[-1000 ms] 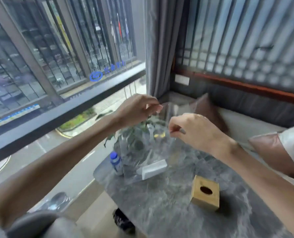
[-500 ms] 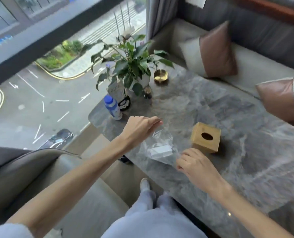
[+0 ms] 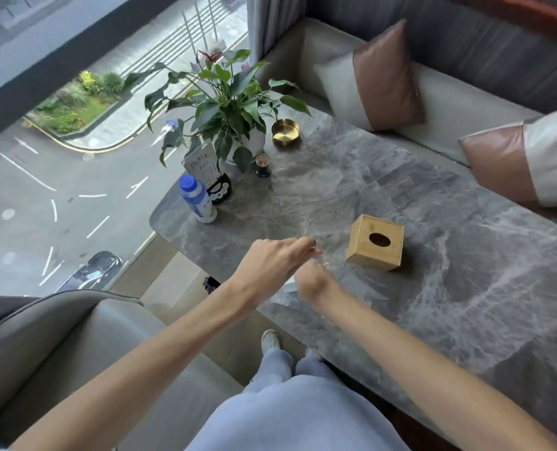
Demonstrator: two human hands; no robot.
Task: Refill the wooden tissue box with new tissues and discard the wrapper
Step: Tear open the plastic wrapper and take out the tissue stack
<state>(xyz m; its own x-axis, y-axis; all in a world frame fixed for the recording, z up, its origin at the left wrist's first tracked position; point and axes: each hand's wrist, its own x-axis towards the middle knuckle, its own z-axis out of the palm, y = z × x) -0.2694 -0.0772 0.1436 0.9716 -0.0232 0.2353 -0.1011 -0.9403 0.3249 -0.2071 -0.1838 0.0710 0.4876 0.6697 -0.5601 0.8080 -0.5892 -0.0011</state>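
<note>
Clear plastic, thin and almost invisible, is what we seem to have pinched between our two hands just below the middle of the frame. Our left hand (image 3: 272, 260) has its fingers drawn together at the tips, nipping the film's upper edge; our right hand (image 3: 311, 281) is curled just beside and under it, but whether it grips the wrapper (image 3: 318, 255) or the tissues inside we cannot tell, since the pack itself is hidden behind our hands.

The wooden tissue box (image 3: 374, 243) sits upright on the grey marble table (image 3: 465, 271), right of centre, near our hands but apart from them, its oval opening empty.

We judge the main risk to be the film: so slack and slippery, it may tear unevenly or let the tissues spill over the near table edge, which lies right under our wrists. A sharp tug could also swing a hand into the box and shove it.

Counting what we see: one wooden box, one wrapper, two hands. In the upper middle stand one potted plant (image 3: 225, 102), one brass dish (image 3: 285, 132), one small dark jar (image 3: 263, 165), one blue-capped bottle (image 3: 196, 200) and one card stand (image 3: 205, 167). Two cushions (image 3: 384, 76) lie at the upper right.
</note>
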